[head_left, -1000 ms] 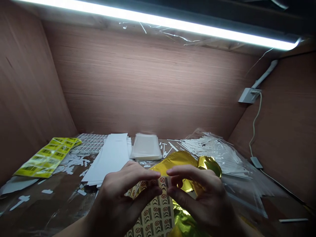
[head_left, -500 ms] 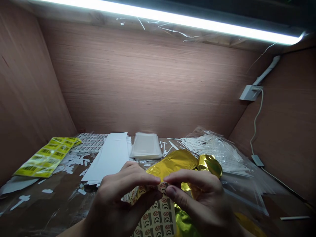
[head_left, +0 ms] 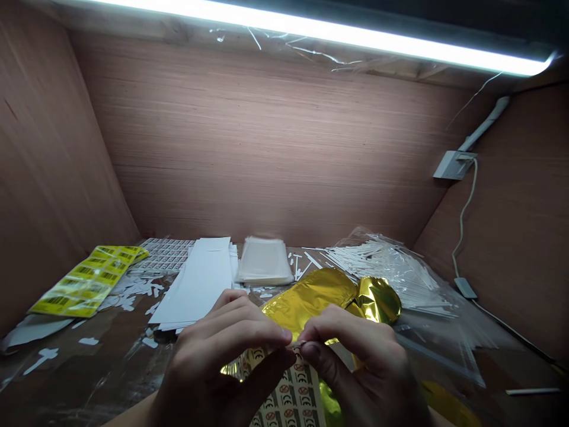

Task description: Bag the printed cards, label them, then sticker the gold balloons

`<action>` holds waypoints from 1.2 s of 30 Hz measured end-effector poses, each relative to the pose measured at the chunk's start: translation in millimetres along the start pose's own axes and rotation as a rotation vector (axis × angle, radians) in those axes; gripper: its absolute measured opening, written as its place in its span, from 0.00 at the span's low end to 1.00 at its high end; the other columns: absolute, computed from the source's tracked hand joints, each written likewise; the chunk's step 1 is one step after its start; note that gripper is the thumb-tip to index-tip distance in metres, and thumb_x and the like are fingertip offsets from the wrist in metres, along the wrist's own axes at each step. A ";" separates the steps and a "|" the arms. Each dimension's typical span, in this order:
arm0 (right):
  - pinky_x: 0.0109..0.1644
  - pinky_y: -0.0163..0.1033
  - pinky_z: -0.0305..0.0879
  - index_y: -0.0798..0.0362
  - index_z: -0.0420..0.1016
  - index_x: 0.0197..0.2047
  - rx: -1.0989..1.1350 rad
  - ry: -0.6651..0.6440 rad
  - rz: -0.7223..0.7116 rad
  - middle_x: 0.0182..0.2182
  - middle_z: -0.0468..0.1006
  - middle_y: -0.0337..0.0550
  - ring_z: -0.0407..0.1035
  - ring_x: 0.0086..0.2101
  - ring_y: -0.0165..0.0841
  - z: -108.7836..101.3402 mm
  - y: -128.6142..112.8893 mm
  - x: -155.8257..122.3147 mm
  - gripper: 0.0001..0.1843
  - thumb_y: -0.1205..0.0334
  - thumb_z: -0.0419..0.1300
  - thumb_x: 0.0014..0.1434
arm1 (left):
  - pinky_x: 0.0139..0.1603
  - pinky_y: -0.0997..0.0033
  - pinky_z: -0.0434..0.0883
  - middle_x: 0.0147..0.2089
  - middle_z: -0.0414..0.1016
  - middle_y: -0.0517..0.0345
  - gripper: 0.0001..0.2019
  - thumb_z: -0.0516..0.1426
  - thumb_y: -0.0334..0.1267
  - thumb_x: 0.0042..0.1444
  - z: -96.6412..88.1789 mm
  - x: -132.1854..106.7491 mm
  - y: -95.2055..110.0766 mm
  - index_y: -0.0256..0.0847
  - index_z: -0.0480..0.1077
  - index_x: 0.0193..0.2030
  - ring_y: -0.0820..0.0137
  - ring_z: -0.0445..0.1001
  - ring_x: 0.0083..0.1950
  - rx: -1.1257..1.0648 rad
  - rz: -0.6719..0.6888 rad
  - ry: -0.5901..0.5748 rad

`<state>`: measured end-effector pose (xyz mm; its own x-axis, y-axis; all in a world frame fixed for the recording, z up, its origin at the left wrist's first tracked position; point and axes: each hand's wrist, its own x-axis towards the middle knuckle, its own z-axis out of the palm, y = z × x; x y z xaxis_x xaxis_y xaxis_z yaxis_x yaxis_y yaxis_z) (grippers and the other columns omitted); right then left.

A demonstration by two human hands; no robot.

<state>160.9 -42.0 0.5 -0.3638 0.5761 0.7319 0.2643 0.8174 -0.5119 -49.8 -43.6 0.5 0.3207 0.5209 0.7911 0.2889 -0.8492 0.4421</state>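
A sheet of small CE-mark stickers (head_left: 291,397) is at the bottom centre, with rows of black marks and red prohibition symbols. My left hand (head_left: 226,356) is closed, thumb and forefinger pinched at the sheet's upper edge. Just right of it, my right hand (head_left: 360,362) also pinches, its thumb and forefinger closed on a tiny pale piece that looks like the edge of a sticker. The fingertips of both hands almost meet. Flat, shiny gold foil (head_left: 311,296) lies behind and beneath them, with a crumpled part on the right. My palms hide part of the sheet.
White card strips (head_left: 200,279) and a stack of clear plastic sleeves (head_left: 265,261) lie behind my hands. Yellow barcode labels (head_left: 84,284) are on the left, among paper scraps. White sticks (head_left: 377,264) in clear plastic lie right. A cable (head_left: 460,231) runs down the right wall.
My fingertips have dropped slightly, and the sticker sheet has shifted down and a little right. The right finger and thumb have closed together on a tiny piece.
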 end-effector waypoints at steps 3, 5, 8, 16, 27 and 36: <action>0.33 0.39 0.66 0.51 0.74 0.40 -0.078 0.003 -0.105 0.28 0.77 0.39 0.70 0.28 0.31 1.9 1.2 -2.6 0.06 0.72 0.60 0.66 | 0.43 0.59 0.70 0.35 0.83 0.61 0.12 0.68 0.32 0.60 -0.3 0.1 2.0 0.49 0.75 0.47 0.66 0.78 0.31 0.022 0.020 -0.016; 0.33 0.39 0.63 0.52 0.72 0.41 -0.146 0.002 -0.198 0.27 0.74 0.38 0.66 0.26 0.30 3.4 3.3 -4.1 0.08 0.75 0.59 0.65 | 0.42 0.59 0.69 0.36 0.84 0.61 0.12 0.68 0.33 0.60 0.0 -0.6 2.7 0.49 0.75 0.48 0.66 0.78 0.32 0.008 0.030 -0.031; 0.33 0.40 0.60 0.52 0.71 0.43 -0.198 0.020 -0.289 0.28 0.74 0.37 0.64 0.25 0.30 4.8 5.6 -5.2 0.10 0.77 0.58 0.64 | 0.41 0.62 0.69 0.35 0.84 0.61 0.10 0.65 0.29 0.64 0.7 -1.2 3.6 0.48 0.75 0.48 0.67 0.78 0.31 -0.042 0.035 -0.051; 0.33 0.38 0.60 0.55 0.72 0.38 -0.166 0.059 -0.313 0.26 0.70 0.37 0.60 0.24 0.28 4.9 0.8 -4.7 0.07 0.77 0.59 0.64 | 0.40 0.63 0.68 0.33 0.79 0.57 0.04 0.60 0.27 0.68 0.9 -3.4 9.2 0.37 0.76 0.45 0.70 0.73 0.31 -0.076 0.117 -0.018; 0.31 0.39 0.54 0.55 0.72 0.37 -0.168 0.122 -0.334 0.25 0.66 0.36 0.55 0.23 0.28 11.7 2.7 -5.0 0.09 0.76 0.56 0.66 | 0.40 0.65 0.68 0.34 0.82 0.61 0.09 0.65 0.40 0.67 1.2 0.8 5.9 0.37 0.76 0.48 0.72 0.76 0.31 -0.061 0.132 -0.026; 0.36 0.42 0.57 0.55 0.69 0.37 -0.172 -0.054 -0.220 0.27 0.64 0.36 0.58 0.28 0.30 4.1 -6.2 -9.4 0.11 0.79 0.54 0.65 | 0.41 0.68 0.69 0.35 0.83 0.63 0.05 0.64 0.35 0.68 2.3 0.3 8.2 0.39 0.76 0.48 0.75 0.77 0.32 -0.083 0.095 -0.009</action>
<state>159.0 -52.4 -5.1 -0.4753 0.3883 0.7895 0.3200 0.9122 -0.2559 -45.3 -50.2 3.4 0.3517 0.4383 0.8271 0.1818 -0.8988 0.3990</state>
